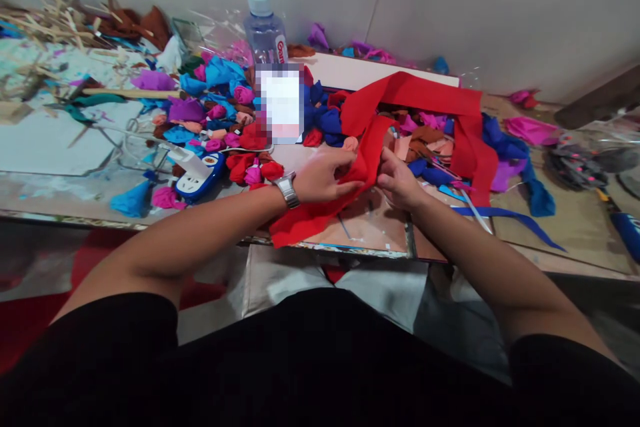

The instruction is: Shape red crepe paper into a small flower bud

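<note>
A long red strip [413, 97], crepe paper or cloth by its look, loops over the table and hangs down toward its front edge. My left hand [325, 177], a watch on its wrist, grips the strip with thumb and fingers on either side of a fold. At the strip's other edge my right hand [400, 180] pinches it, the fingers closed. Between the hands the strip is folded, and its loose end [300, 221] lies below my left hand. Rolled rosettes, such as a red one [256, 135], lie in a heap to the left. Blue, brown and pink scraps [430, 143] sit inside the strip's loop.
A plastic bottle [265, 37] stands behind a blurred white rectangle [283, 103]. To the left are a power strip [200, 180] with a plugged-in charger, green-handled pliers [95, 101] and wooden sticks [65, 23]. A blue ribbon [525, 219] and dark tangled netting [575, 163] lie right.
</note>
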The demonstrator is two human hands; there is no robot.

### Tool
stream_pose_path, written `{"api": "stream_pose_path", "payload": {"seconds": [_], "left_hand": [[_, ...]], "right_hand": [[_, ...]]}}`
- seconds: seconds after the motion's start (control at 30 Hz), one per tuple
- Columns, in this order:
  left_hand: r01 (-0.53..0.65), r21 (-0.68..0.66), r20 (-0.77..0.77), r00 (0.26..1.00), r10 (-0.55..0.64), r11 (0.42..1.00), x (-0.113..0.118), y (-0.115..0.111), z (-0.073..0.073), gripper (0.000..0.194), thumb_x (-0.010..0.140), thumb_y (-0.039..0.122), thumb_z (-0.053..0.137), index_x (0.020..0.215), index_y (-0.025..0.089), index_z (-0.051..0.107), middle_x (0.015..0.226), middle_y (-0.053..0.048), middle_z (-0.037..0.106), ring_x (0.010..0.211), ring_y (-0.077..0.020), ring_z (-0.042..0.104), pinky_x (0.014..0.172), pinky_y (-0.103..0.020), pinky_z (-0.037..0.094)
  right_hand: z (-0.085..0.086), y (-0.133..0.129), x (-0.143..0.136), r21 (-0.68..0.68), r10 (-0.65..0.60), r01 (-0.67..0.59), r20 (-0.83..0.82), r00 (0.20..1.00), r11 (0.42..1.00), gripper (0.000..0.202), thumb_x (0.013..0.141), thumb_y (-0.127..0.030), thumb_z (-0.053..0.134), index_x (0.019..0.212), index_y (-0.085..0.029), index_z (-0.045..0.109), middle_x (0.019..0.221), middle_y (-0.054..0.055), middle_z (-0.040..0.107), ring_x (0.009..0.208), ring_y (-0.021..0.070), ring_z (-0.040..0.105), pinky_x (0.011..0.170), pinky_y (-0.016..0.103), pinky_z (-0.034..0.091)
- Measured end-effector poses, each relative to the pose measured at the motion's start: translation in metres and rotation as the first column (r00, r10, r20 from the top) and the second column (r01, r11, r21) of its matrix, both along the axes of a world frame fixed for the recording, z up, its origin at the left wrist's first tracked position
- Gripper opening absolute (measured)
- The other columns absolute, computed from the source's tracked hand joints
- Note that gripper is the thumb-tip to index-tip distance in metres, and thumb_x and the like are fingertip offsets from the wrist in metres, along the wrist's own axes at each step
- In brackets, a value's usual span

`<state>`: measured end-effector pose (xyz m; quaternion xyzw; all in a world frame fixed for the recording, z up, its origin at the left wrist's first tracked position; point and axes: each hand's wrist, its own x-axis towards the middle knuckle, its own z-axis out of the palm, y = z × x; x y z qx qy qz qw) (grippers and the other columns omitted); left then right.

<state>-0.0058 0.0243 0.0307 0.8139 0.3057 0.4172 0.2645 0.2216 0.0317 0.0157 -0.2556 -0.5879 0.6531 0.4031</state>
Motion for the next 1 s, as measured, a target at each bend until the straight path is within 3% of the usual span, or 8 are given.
{"api": "stream_pose_path", "payload": {"seconds": [0.1,0.23,0.33,0.5,0.67,0.8,0.93,1.0], "left_hand": [[0.039,0.041,-0.095,0.995,-0.035,0.998,0.001,-0.007,0.001,0.044,0.094,0.055,0.071,0.072,0.021,0.054,0.068,0.000,0.057,0.066,-0.0151,0.049,0.067,-0.031,0.038],[0.048,-0.120,-0.050,0.997,-0.054,0.992,0.002,-0.010,0.001,0.051,0.097,0.062,0.066,0.072,0.019,0.056,0.068,0.000,0.056,0.066,-0.0139,0.050,0.067,-0.030,0.039],[0.118,-0.281,0.042,0.993,-0.111,0.952,0.004,-0.009,0.003,0.063,0.098,0.074,0.062,0.070,0.018,0.055,0.067,0.001,0.053,0.063,-0.0119,0.046,0.063,-0.028,0.036],[0.166,-0.547,0.335,0.942,0.032,0.821,0.013,-0.011,0.013,0.072,0.085,0.090,0.069,0.081,0.018,0.058,0.072,0.000,0.059,0.062,-0.0101,0.054,0.060,-0.025,0.043],[0.277,-0.720,0.522,0.820,0.235,0.636,0.022,-0.010,0.025,0.056,0.083,0.066,0.090,0.095,0.018,0.065,0.075,0.001,0.066,0.061,-0.0092,0.062,0.062,-0.023,0.053],[0.275,-0.692,0.573,0.772,0.276,0.667,0.022,-0.004,0.034,0.050,0.079,0.056,0.096,0.098,0.017,0.070,0.084,-0.001,0.075,0.071,-0.0110,0.069,0.068,-0.024,0.058],[0.181,-0.632,0.611,0.714,0.342,0.753,0.015,0.001,0.046,0.049,0.072,0.049,0.100,0.098,0.017,0.073,0.093,-0.002,0.080,0.083,-0.0158,0.076,0.078,-0.028,0.063],[0.107,-0.628,0.604,0.691,0.396,0.771,0.007,0.003,0.053,0.045,0.072,0.046,0.100,0.097,0.019,0.073,0.094,-0.001,0.081,0.086,-0.0175,0.078,0.079,-0.030,0.064]], "right_hand": [[0.000,-0.004,-0.005,-0.003,-0.091,0.092,0.062,0.994,0.996,0.070,0.073,-0.061,0.097,0.123,-0.027,0.062,0.122,0.005,0.078,0.109,0.0225,0.076,0.094,0.031,0.062],[0.002,-0.005,-0.009,-0.068,-0.155,0.161,0.084,0.984,0.985,0.054,0.075,-0.050,0.095,0.110,-0.026,0.062,0.099,0.000,0.079,0.083,0.0175,0.074,0.075,0.027,0.060],[0.007,-0.003,-0.010,0.003,-0.212,0.212,0.072,0.975,0.977,0.049,0.073,-0.048,0.095,0.104,-0.026,0.064,0.095,0.000,0.080,0.086,0.0193,0.075,0.080,0.031,0.062],[0.012,-0.006,-0.007,0.101,-0.200,0.194,0.054,0.978,0.976,0.038,0.072,-0.042,0.095,0.088,-0.024,0.065,0.085,0.000,0.078,0.089,0.0210,0.076,0.087,0.035,0.063],[0.013,-0.017,-0.004,-0.100,0.076,-0.073,0.021,0.997,0.992,0.023,0.077,-0.029,0.081,0.090,-0.022,0.064,0.072,-0.004,0.072,0.066,0.0163,0.071,0.070,0.030,0.062],[0.014,-0.024,-0.007,-0.203,0.221,-0.204,0.063,0.973,0.958,0.033,0.082,-0.035,0.082,0.105,-0.023,0.062,0.075,-0.006,0.071,0.057,0.0130,0.065,0.056,0.024,0.054],[0.014,-0.025,-0.009,-0.167,0.212,-0.197,0.075,0.974,0.966,0.046,0.089,-0.056,0.084,0.109,-0.023,0.060,0.074,-0.008,0.062,0.048,0.0076,0.049,0.047,0.021,0.041],[0.015,-0.022,-0.009,-0.096,0.183,-0.174,0.094,0.979,0.980,0.052,0.088,-0.061,0.085,0.114,-0.022,0.062,0.082,-0.006,0.065,0.053,0.0074,0.050,0.051,0.021,0.042]]}}
